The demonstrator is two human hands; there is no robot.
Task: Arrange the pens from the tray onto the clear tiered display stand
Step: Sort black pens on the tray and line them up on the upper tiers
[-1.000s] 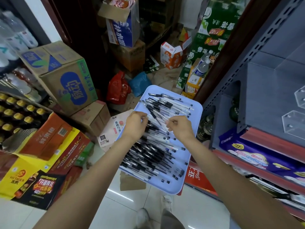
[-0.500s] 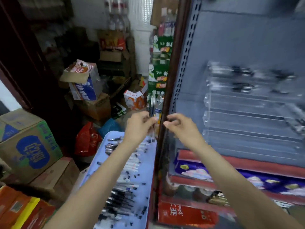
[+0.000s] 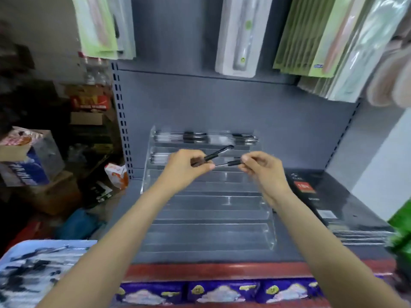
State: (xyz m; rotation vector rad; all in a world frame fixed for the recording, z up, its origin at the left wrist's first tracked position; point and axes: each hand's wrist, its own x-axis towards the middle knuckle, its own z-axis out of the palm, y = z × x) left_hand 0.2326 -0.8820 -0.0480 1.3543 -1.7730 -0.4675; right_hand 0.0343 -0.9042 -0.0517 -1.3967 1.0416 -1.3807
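The clear tiered display stand [image 3: 209,216] sits on the grey shelf straight ahead. Several pens [image 3: 204,137] lie along its top tier, and a few more show on the second tier behind my left hand. My left hand [image 3: 186,167] grips black-capped pens [image 3: 216,153] that point up and to the right. My right hand [image 3: 261,166] pinches the end of another pen [image 3: 231,163] lying level between both hands. Both hands hover over the stand's upper tiers. The blue tray [image 3: 20,252] with the remaining pens is at the lower left, blurred.
Packaged goods [image 3: 238,36] hang above the stand. A black box [image 3: 315,196] lies on the shelf to the right. Cardboard boxes [image 3: 26,158] and bags crowd the floor at left. A red shelf edge [image 3: 222,270] runs below the stand, with purple packs under it.
Both hands rose from the tray with pens and came over the stand. The view swung right and up, so the tray now sits at the lower left.
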